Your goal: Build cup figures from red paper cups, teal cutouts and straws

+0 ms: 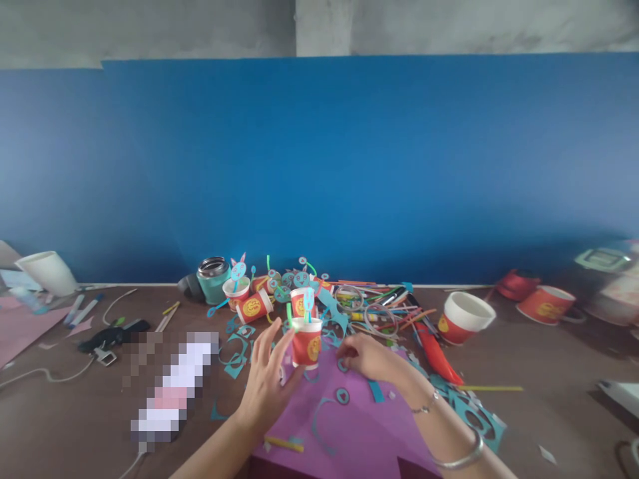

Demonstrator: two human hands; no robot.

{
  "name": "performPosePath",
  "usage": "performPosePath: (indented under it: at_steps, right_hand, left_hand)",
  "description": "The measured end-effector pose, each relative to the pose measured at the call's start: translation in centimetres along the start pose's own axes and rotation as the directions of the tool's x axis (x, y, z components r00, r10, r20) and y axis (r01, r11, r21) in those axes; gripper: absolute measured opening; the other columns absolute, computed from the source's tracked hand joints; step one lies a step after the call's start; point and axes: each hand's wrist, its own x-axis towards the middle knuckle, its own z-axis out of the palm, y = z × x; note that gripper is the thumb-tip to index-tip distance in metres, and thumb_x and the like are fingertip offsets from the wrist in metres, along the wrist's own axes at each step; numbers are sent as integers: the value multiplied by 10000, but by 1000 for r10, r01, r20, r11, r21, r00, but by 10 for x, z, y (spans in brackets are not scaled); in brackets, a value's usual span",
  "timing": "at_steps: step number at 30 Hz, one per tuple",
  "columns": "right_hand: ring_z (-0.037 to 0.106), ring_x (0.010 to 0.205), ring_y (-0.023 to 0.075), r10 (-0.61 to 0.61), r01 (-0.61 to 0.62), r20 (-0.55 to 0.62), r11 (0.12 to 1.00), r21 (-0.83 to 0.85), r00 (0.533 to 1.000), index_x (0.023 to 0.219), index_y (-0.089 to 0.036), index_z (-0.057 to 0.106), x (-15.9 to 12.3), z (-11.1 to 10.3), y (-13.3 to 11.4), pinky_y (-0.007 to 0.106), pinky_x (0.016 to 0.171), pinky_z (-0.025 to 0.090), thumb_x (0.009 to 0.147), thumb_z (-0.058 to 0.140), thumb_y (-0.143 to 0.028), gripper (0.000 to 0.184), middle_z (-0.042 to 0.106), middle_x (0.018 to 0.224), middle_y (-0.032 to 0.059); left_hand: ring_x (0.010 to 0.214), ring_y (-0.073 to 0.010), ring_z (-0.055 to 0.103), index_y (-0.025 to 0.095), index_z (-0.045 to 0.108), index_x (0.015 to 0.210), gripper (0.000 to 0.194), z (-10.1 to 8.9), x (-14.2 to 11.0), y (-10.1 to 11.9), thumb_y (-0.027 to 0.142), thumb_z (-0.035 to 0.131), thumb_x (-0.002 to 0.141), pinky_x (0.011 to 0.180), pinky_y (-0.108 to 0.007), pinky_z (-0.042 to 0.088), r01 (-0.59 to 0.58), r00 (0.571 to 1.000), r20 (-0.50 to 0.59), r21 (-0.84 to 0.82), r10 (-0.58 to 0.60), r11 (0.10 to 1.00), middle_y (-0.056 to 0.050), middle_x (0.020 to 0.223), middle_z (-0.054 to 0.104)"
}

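Observation:
My left hand (267,379) wraps its fingers round a small red paper cup (307,341) with a white rim and a yellow emblem, upright on the purple paper sheet (344,432). A green straw and a teal paper shape stick up from the cup. My right hand (367,357) rests on the purple sheet just right of the cup, fingers curled and pinched over a small teal paper cutout (342,365). Another teal ring cutout (342,396) lies on the sheet nearer to me.
Several decorated red cups (253,307) with teal paper animal heads, loose straws, tape rings and teal scraps clutter the brown table behind. A metal-lidded jar (212,278) stands at the back. Larger red cups (464,319) sit at right, a white cup (47,271) lies at left.

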Motion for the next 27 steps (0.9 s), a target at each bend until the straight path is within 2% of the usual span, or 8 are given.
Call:
performPosePath:
  at_steps: [3, 6, 10, 15, 19, 21, 23, 27]
  right_hand:
    - [628, 727, 175, -10, 10, -29, 1000, 21, 1000, 814, -167, 715, 1, 1, -2, 226, 609, 413, 664, 544, -112, 233, 712, 776, 35]
    - [627, 766, 180, -97, 107, -103, 989, 99, 990, 937, -177, 694, 4, 10, -5, 233, 643, 424, 657, 518, -93, 341, 708, 823, 37]
    - [581, 631, 147, -171, 191, -133, 970, 148, 976, 1037, -172, 660, 5, 22, -7, 219, 562, 399, 662, 492, -82, 420, 674, 706, 8]
    - [588, 623, 134, -177, 185, -59, 965, 185, 983, 851, -160, 712, -2, 8, -12, 204, 551, 401, 653, 470, -80, 323, 692, 695, 9]
    - [601, 635, 141, -132, 135, -27, 976, 173, 991, 878, -146, 718, -4, -2, -10, 205, 538, 406, 660, 477, -89, 329, 710, 729, 22]
    - [586, 614, 145, -119, 124, -40, 981, 147, 992, 978, -150, 707, -2, 0, -8, 212, 520, 395, 673, 480, -99, 384, 699, 709, 18]
    - [586, 629, 158, -138, 147, -81, 981, 126, 987, 1076, -158, 680, 1, 4, -7, 228, 548, 414, 687, 484, -110, 438, 694, 707, 18]
    - [631, 795, 188, -232, 253, -148, 957, 139, 961, 1171, -191, 632, 5, 10, -6, 270, 728, 467, 683, 456, -78, 531, 713, 914, 43]
  left_hand:
    - [1344, -348, 302, 179, 208, 1431, 824, 10, 4, 1, 452, 622, 773, 1017, -525, 366, 234, 970, 88, -91, -226, 968, -198, 1480, 274]
    - [1297, -365, 380, 145, 121, 1447, 978, 17, 14, 7, 471, 668, 705, 1002, -532, 365, 386, 912, 224, -181, -345, 904, -224, 1420, 378]
    - [1219, -315, 484, 198, 307, 1369, 805, 21, 33, 22, 353, 686, 675, 984, -442, 389, 438, 896, 238, -331, -375, 836, -142, 1311, 519]
    - [1005, -256, 625, 137, 387, 1226, 631, 28, 35, 34, 357, 659, 701, 827, -343, 476, 619, 780, 304, -498, -547, 607, -138, 1117, 636]
    - [881, -265, 658, 142, 481, 1054, 473, 30, 30, 36, 479, 599, 744, 741, -337, 473, 650, 759, 366, -362, -539, 669, -127, 964, 686]
    - [906, -296, 649, 141, 527, 987, 426, 28, 30, 35, 515, 540, 781, 774, -378, 449, 616, 769, 328, -146, -549, 774, -141, 932, 691]
    - [964, -305, 627, 144, 568, 935, 385, 24, 32, 33, 502, 461, 841, 841, -422, 410, 514, 818, 279, 39, -503, 857, -146, 929, 693]
    - [1030, -286, 576, 164, 638, 819, 400, 15, 33, 26, 420, 349, 925, 917, -475, 343, 306, 913, 203, 232, -353, 923, -113, 904, 702]
